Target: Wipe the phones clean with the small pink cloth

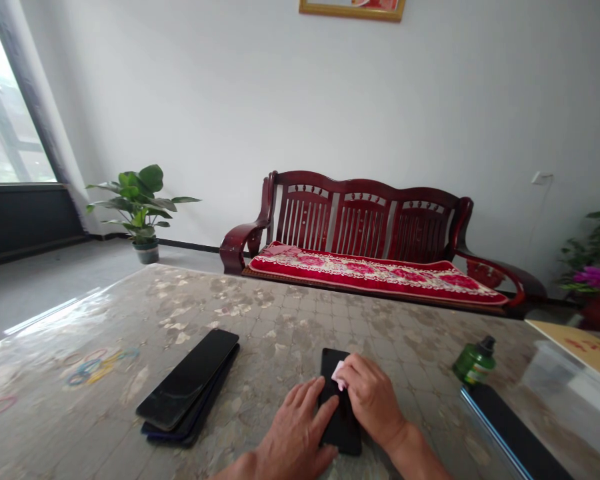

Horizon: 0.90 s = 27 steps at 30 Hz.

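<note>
Smartphone (344, 428), black and dark-screened, is lying flat on a table near the lower middle of the view, its long side running away from the wearer. The left hand (297, 423) is resting along the phone's left edge, its fingers and thumb spread apart, with two fingertips overlapping the dark surface. The right hand (375, 393) is curling over the phone's right side, pinching a small pale pink wad (338, 375) between thumb and fingers near the far end of the phone. To the left, a stack of dark phones (193, 381) is sitting at a slant, the top one lying slightly askew over those beneath. Farther left, loose rubber bands (93, 368) in yellow, blue and pink are scattering across the patterned tablecloth (265, 327). On the right, a small green bottle (474, 362) with a black top is standing just beyond a second pile of phones (517, 433), which is showing pale blue edges. Beside that pile, a clear plastic bin (555, 380) is standing at the table's right side, with a yellowish board (577, 341) lying across its top. Behind the table, a dark red wooden bench (363, 227) is bearing a red floral runner (375, 272), while a leafy potted plant (143, 203) is standing to its left, near a window (10, 127).
</note>
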Motion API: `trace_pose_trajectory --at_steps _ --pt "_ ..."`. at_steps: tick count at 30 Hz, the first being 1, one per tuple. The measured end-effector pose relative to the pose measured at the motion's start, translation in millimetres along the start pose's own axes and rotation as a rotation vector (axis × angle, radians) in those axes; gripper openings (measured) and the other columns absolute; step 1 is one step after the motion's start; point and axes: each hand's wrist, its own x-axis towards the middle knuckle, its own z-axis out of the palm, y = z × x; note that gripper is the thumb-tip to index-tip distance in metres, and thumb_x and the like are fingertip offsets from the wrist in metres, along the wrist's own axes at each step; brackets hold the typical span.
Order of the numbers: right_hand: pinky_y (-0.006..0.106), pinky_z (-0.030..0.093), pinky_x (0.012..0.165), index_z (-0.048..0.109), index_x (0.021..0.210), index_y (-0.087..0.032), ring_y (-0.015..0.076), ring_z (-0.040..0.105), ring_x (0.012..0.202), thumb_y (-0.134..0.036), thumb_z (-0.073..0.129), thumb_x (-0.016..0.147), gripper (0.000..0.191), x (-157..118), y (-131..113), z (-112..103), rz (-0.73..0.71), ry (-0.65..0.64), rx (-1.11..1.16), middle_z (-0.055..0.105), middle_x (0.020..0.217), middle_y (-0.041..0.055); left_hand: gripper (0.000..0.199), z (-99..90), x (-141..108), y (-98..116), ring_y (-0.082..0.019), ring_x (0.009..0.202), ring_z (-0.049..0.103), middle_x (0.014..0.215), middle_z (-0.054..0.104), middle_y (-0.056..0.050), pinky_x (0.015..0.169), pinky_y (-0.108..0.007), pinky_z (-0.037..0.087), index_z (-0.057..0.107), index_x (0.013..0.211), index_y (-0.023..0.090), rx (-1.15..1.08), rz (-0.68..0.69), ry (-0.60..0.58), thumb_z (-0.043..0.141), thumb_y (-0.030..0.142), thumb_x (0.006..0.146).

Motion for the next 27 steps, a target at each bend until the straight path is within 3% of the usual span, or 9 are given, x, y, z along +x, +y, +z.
trace_pose_trajectory --at_steps 8,14,18,23,27 --pt "0.03 0.048 0.085 0.066 0.102 -0.024 0.0176 0.061 0.094 -0.003 0.049 0.087 0.031 -8.7 -0.2 -6.9 -0.025 -0.13 0.033 0.068 0.105 0.0023 0.067 0.9 0.0 1.1 -0.033 0.136 0.04 0.15 0.041 -0.016 0.112 -0.051 0.033 0.046 0.14 0.023 -0.015 -0.013 -0.014 0.068 0.024 0.076" --pt "0.034 0.05 0.09 0.069 0.107 -0.024 0.0189 0.063 0.1 -0.008 0.05 0.091 0.029 4.1 14.5 2.5 0.02 -0.103 -0.015 0.071 0.109 0.0023 0.063 10.6 -1.1 -4.9 -0.034 0.136 0.04 0.151 0.041 -0.015 0.112 -0.05 0.034 0.047 0.14 0.025 -0.033 0.018 0.062 0.068 0.033 0.081" --pt "0.035 0.051 0.091 0.07 0.105 -0.023 0.019 0.064 0.101 -0.01 0.047 0.094 0.029 8.9 19.4 7.8 0.059 -0.103 0.013 0.073 0.108 0.0018 0.064 14.3 -3.0 -6.6 -0.034 0.135 0.041 0.15 0.041 -0.015 0.112 -0.05 0.034 0.047 0.14 0.025 -0.035 0.028 0.083 0.069 0.037 0.082" --pt "0.034 0.052 0.084 0.071 0.102 -0.024 0.0193 0.064 0.093 -0.011 0.051 0.094 0.025 -2.2 7.8 3.1 -0.022 -0.121 0.055 0.073 0.104 0.0023 0.063 15.6 -3.2 -8.3 -0.031 0.136 0.04 0.15 0.042 -0.014 0.113 -0.048 0.033 0.045 0.141 0.027 -0.048 0.034 0.096 0.066 0.048 0.085" --pt "0.037 0.053 0.084 0.071 0.1 -0.025 0.0217 0.063 0.095 -0.01 0.055 0.091 0.024 0.9 6.4 4.4 0.002 -0.12 -0.009 0.073 0.102 0.0019 0.063 15.2 -2.6 -7.7 -0.032 0.136 0.04 0.15 0.042 -0.014 0.113 -0.048 0.032 0.045 0.141 0.026 -0.052 0.025 0.087 0.067 0.047 0.085"
